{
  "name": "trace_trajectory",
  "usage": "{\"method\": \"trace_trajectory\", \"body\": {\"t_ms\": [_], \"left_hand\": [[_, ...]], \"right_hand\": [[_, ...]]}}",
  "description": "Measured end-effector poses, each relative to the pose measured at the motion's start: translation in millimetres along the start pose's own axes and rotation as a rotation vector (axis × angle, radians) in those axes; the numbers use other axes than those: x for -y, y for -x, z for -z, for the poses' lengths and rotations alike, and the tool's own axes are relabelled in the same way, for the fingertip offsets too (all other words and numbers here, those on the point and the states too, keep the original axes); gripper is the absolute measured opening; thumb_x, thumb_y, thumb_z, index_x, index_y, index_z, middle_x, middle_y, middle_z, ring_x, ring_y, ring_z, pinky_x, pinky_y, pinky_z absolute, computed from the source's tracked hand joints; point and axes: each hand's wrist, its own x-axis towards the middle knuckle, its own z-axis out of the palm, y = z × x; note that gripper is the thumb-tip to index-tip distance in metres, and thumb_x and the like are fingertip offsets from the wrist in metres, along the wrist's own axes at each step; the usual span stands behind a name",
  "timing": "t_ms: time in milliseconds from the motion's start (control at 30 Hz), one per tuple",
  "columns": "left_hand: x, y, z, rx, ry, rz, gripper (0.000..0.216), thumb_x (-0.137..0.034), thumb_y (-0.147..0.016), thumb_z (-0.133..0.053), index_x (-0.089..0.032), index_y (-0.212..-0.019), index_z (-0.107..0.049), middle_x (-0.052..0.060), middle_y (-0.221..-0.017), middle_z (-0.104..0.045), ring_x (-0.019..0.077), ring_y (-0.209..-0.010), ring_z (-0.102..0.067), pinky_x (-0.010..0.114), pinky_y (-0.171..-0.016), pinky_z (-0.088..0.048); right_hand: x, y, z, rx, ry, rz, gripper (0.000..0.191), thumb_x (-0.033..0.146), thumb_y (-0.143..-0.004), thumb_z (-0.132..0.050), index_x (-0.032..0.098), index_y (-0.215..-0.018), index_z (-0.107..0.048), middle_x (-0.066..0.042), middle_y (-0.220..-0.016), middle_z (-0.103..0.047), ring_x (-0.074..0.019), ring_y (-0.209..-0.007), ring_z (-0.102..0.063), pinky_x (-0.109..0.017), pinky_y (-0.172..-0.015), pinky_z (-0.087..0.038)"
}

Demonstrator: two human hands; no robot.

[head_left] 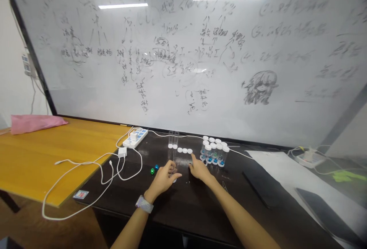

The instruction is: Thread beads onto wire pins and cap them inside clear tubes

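On the dark desk, my left hand point(164, 178) is curled around a clear tube point(174, 180) with a white end at the bottom; my fingers hide most of it. My right hand point(199, 168) reaches forward with the index finger stretched out and the thumb apart. Its fingertip is at the rightmost white cap point(190, 151) of a short row, and nothing shows in its grip. Behind that row, two clear tubes point(173, 140) stand upright on white ends. A green ball point(152, 171) and a blue ball point(156, 167) lie left of my left hand.
Several white-capped tubes point(213, 151) holding coloured balls stand grouped at the right. White cables point(101, 172) run from a power strip point(135, 138) across the left side. A black flat object point(258, 189) and a phone point(327, 210) lie right. A whiteboard point(183, 100) rises behind.
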Motion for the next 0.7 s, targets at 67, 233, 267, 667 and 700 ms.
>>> {"method": "trace_trajectory", "body": {"t_ms": [67, 233, 267, 667, 700], "left_hand": [[0, 1, 0, 0.007, -0.016, -0.003, 0.027, -0.041, -0.084, -0.070, -0.024, -0.100, -0.056, 0.003, -0.090, -0.072, 0.0195, -0.081, -0.071, 0.028, -0.067, -0.056], [-3, 3, 4, 0.012, -0.071, -0.027, 0.024, -0.041, -0.087, -0.067, -0.024, -0.102, -0.058, 0.002, -0.087, -0.071, 0.0194, -0.079, -0.069, 0.027, -0.066, -0.054], [-4, 3, 4, 0.003, -0.113, -0.052, 0.023, -0.041, -0.088, -0.066, -0.025, -0.103, -0.059, 0.002, -0.087, -0.070, 0.0198, -0.080, -0.068, 0.028, -0.069, -0.054], [-4, 5, 3, -0.048, -0.361, -0.189, 0.033, -0.040, -0.093, -0.061, -0.026, -0.123, -0.060, 0.005, -0.099, -0.066, 0.0232, -0.092, -0.065, 0.035, -0.086, -0.050], [-3, 4, 3, -0.044, -0.357, -0.190, 0.035, -0.039, -0.092, -0.062, -0.026, -0.124, -0.059, 0.004, -0.098, -0.067, 0.0233, -0.091, -0.065, 0.035, -0.086, -0.050]], "right_hand": [[11, -21, 0, 0.025, 0.035, -0.054, 0.050, 0.019, -0.093, -0.053, 0.008, -0.142, -0.043, -0.023, -0.109, -0.071, -0.0326, -0.104, -0.069, -0.038, -0.086, -0.048], [20, -53, -2, -0.004, 0.058, -0.141, 0.033, 0.014, -0.092, -0.055, 0.008, -0.124, -0.055, -0.025, -0.109, -0.069, -0.0342, -0.104, -0.069, -0.039, -0.084, -0.049], [21, -53, -2, -0.016, 0.058, -0.143, 0.028, 0.013, -0.092, -0.053, 0.008, -0.120, -0.058, -0.025, -0.107, -0.069, -0.0334, -0.103, -0.069, -0.038, -0.084, -0.049], [12, 25, 11, -0.229, -0.505, 0.367, 0.019, 0.025, -0.092, -0.054, 0.022, -0.110, -0.050, -0.004, -0.099, -0.067, -0.0180, -0.080, -0.067, -0.030, -0.074, -0.055], [10, 31, 13, -0.243, -0.584, 0.392, 0.022, 0.026, -0.090, -0.057, 0.022, -0.111, -0.051, -0.004, -0.100, -0.067, -0.0182, -0.079, -0.067, -0.031, -0.074, -0.056]]}}
